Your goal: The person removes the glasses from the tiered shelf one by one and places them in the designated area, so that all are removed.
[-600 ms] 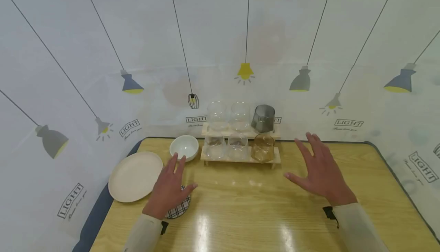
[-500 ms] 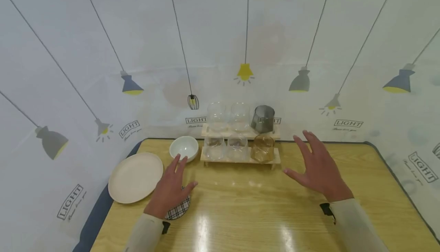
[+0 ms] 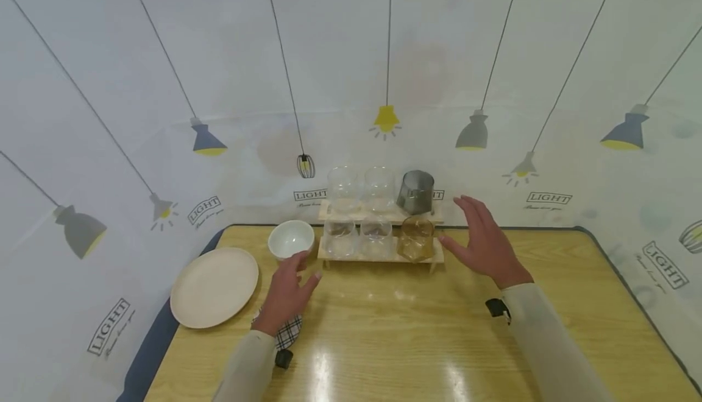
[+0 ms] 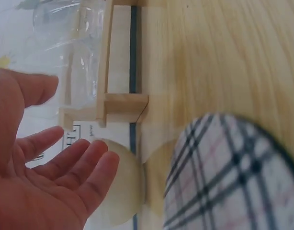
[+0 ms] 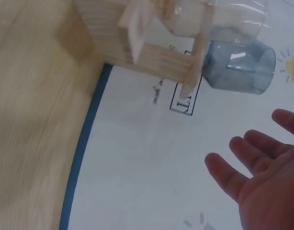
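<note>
In the head view my left hand (image 3: 286,295) hovers in front of a white bowl (image 3: 291,239), above a plaid round mat (image 3: 289,331). Its fingers are loosely bent and hold nothing, as the left wrist view also shows. My right hand (image 3: 487,248) is beside the right end of a two-tier wooden rack (image 3: 384,259), fingers spread and holding nothing. On the rack stand several glasses. An amber glass (image 3: 416,239) on the lower tier is nearest to the right hand, and a grey glass (image 3: 416,192) stands above it. The others, such as one clear glass (image 3: 376,237), are see-through.
A large beige plate (image 3: 214,287) lies on the left of the wooden table (image 3: 395,341). Behind the table hangs a white backdrop (image 3: 329,67) printed with lamps, close behind the rack.
The right hand has moved left, toward the rack's right end. My left hand has shifted slightly right and its fingers have bent more. The view has tilted a little.
</note>
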Demonstrator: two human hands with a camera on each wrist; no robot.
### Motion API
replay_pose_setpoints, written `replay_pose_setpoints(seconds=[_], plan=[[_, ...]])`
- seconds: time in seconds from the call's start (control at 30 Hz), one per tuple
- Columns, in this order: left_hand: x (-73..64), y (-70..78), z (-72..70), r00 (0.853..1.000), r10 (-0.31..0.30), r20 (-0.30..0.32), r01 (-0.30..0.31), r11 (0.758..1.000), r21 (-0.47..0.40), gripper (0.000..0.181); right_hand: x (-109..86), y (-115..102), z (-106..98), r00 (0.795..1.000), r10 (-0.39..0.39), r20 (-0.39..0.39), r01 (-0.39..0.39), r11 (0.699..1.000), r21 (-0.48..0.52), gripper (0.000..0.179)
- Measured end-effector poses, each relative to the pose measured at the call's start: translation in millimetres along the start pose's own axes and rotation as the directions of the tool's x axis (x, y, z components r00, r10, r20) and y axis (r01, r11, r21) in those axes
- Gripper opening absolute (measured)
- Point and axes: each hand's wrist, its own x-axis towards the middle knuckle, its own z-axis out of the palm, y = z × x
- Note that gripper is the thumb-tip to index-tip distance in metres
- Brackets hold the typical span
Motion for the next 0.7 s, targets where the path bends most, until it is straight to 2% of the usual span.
replay_pose_setpoints(seconds=[0.1, 0.2, 0.33, 0.53, 0.7], plan=[[8.9, 0.6, 8.4, 0.996, -0.091, 0.002, 0.09, 0.986, -0.142, 0.056, 14.1, -6, -3, 0.996, 0.059, 0.068, -0.064, 0.995, 0.082, 0.089], [14.6, -0.1, 14.1, 0.986, -0.169, 0.003, 0.166, 0.964, -0.209, 0.052, 30.6, -8, 2, 0.992, 0.093, 0.091, -0.106, 0.982, 0.153, 0.091], [22.6, -3.0, 25.0, 0.981, -0.192, -0.026, 0.18, 0.955, -0.236, 0.048, 47.5, -8, 7, 0.993, 0.103, 0.061, -0.114, 0.965, 0.235, 0.09], [32.1, -8.8, 42.1, 0.977, -0.209, -0.046, 0.187, 0.938, -0.292, 0.047, 64.2, -11, 14, 0.987, 0.143, 0.067, -0.157, 0.924, 0.348, 0.09], [38.3, -9.1, 51.3, 0.971, -0.23, -0.072, 0.196, 0.928, -0.317, 0.045, 76.9, -10, 19, 0.984, 0.152, 0.088, -0.175, 0.906, 0.385, 0.092]])
